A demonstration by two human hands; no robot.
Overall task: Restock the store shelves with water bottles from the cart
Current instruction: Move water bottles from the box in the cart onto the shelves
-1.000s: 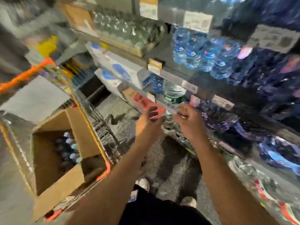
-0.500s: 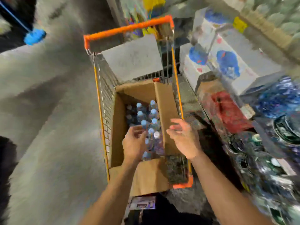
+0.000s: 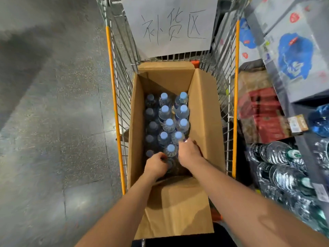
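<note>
An open cardboard box [image 3: 204,107] stands in the wire cart [image 3: 114,104] with orange rails. Several water bottles [image 3: 164,109] with pale blue caps stand upright inside it in three rows. Both my arms reach down into the near end of the box. My left hand [image 3: 155,164] is curled around the top of a bottle in the near left corner. My right hand [image 3: 189,154] lies palm down over the near right bottles, its fingertips touching a capped bottle [image 3: 178,136]. What is under its palm is hidden.
A handwritten paper sign [image 3: 169,27] hangs on the cart's far end. The store shelf [image 3: 302,145] runs along the right with large green-capped bottles [image 3: 277,154], red cartons [image 3: 263,113] and white-and-blue cartons [image 3: 293,56]. Grey floor [image 3: 53,122] lies to the left.
My view has swung from the shelf down to the cart. Both hands left the shelf, crossed over the box, and are now lowered among the bottles.
</note>
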